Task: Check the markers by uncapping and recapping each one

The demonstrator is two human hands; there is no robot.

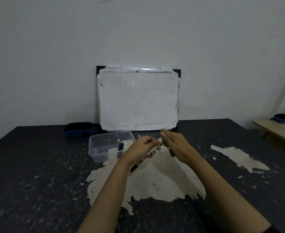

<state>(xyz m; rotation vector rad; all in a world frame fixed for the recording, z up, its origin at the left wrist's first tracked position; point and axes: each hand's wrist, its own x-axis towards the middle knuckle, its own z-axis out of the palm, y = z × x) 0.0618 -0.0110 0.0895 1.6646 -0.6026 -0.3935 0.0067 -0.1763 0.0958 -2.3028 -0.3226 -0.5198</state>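
Hands: Two bare hands meet above a worn black table (37,174), just in front of a whiteboard.
Left hand (141,147): Fingers curled closed around a white-barrelled marker (152,149), which slants from lower left to upper right through the fist. A dark end (133,167) pokes out below the heel of the hand.
Right hand (175,145): Closed around a dark piece (171,152), seemingly the marker's cap, whose lower end shows under the palm. Thumb and forefinger pinch right at the upper tip of the white barrel.
Cap on or off: Cannot be told; the joint is blurred and covered by fingers.
Other markers: Two dark markers (120,149) lie side by side in a clear plastic container (96,153), just left of the left hand and touching nothing held.
Container: Sits on the table immediately beyond and left of the grip, its near right corner hidden by the left wrist.
Whiteboard (138,98): Leans upright against the wall directly beyond both hands, wiped and smudged, black corner pieces showing.
Eraser (78,129): A dark blue block rests far left of the grip, beside the board's lower left corner.
Table surface: Black coating peeled away in a large pale patch (155,182) directly beneath the forearms; a smaller patch (239,157) lies right of the right hand.
Far right: A second dark blue block (284,118) sits on a pale wooden surface (276,132), well apart.
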